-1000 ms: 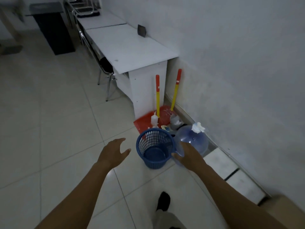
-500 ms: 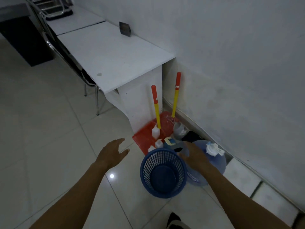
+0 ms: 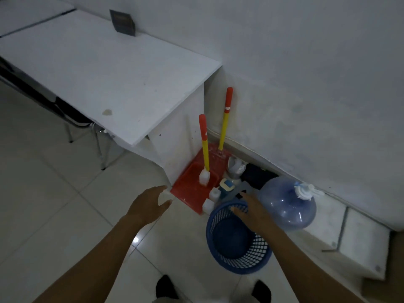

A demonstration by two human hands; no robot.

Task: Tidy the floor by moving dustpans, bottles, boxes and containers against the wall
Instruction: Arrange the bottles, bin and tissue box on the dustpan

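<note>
change: the view has closed in on the corner. right hand (image 3: 251,212) has come off the near side of the water bottle (image 3: 286,206) and now lies over the far rim of the blue basket (image 3: 238,256), fingers stretched out flat, no curl round the rim that i can see. left hand (image 3: 149,204) is still spread and empty, hovering over the floor (image 3: 54,215) just near-left of the red dustpans (image 3: 190,189).

my read: bottle is parked, basket is next.

where things are: dustpans already in the corner, handles leaning on the wall (image 3: 306,84). small white bottles (image 3: 204,177) sit on and beside them. water bottle lies on its side by the wall's low ledge (image 3: 360,237), touching the basket's right side. basket stands one row out from the wall.

room: far side of the basket is crowded with bottles and small clutter, so little slack to push it straight in. surface (image 3: 105,79) end panel blocks the left. open floor is all near and left. feet (image 3: 166,287) close behind the basket.
</note>
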